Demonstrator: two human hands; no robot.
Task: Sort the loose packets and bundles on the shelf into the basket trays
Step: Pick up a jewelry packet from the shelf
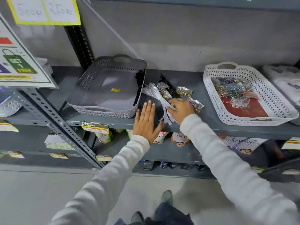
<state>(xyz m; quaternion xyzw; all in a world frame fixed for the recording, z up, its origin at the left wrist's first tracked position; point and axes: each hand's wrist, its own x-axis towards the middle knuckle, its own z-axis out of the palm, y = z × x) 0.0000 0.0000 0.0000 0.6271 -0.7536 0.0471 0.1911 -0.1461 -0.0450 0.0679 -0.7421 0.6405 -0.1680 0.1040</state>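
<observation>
Reaching over the grey shelf [183, 78], we have our right hand [181, 109] curled down onto a banded bundle of white strips [159, 101], the fingers bent around its near end in what looks like a grasp, though the blur keeps us from being sure how firmly they close. Our left hand [146, 122] lies flat and spread at the shelf's front edge, palm down, holding nothing, just beside the grey basket tray [107, 109].

That grey tray sits to the left with only a small yellow sticker [115, 90] on its floor. The loose goods lie between the two trays: the bundle fans toward the grey tray's right wall, a clear packet of gold trinkets [184, 91] rests behind our right hand, another small packet [163, 90] lies next to the strips, and a third [197, 103] pokes out from beside our knuckles.

Well apart to the right, the white basket tray [276, 101] already carries a heap of jewellery packets [233, 90] over a red card [243, 108].
</observation>
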